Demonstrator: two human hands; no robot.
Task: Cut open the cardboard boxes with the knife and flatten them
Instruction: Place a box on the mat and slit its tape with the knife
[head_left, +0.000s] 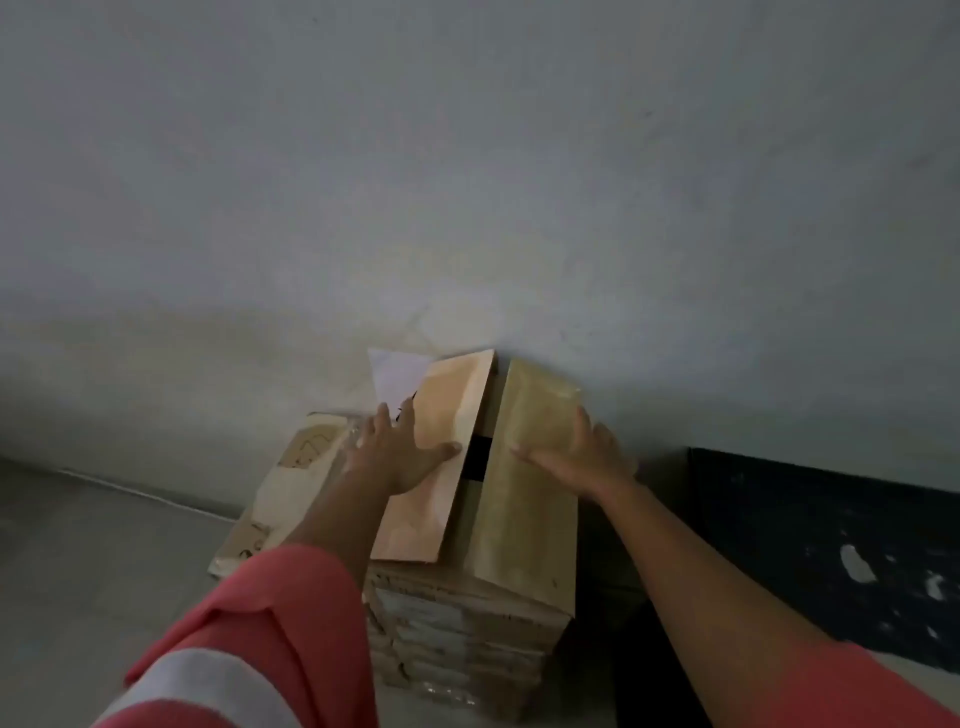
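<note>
Left hand: I am seeing the left hand (400, 452) lying flat, fingers straight and spread, pressing on the pale orange left cardboard flap (452, 395).
Right hand: the right hand (576, 457) is resting palm-down with fingers extended on the olive-tan right cardboard flap (524, 519).
Flaps: both are running lengthwise away from me toward the grey wall (467, 156), with a dark gap between them.
Box: the brown cardboard box (467, 623) is sitting against the wall.
Beside: flat tan cardboard (291, 483) is lying just left.

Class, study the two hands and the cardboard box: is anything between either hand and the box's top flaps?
Nothing visible is. The left hand lies flat on the left flap and the right hand rests on the right flap, both touching the cardboard box directly.
</note>
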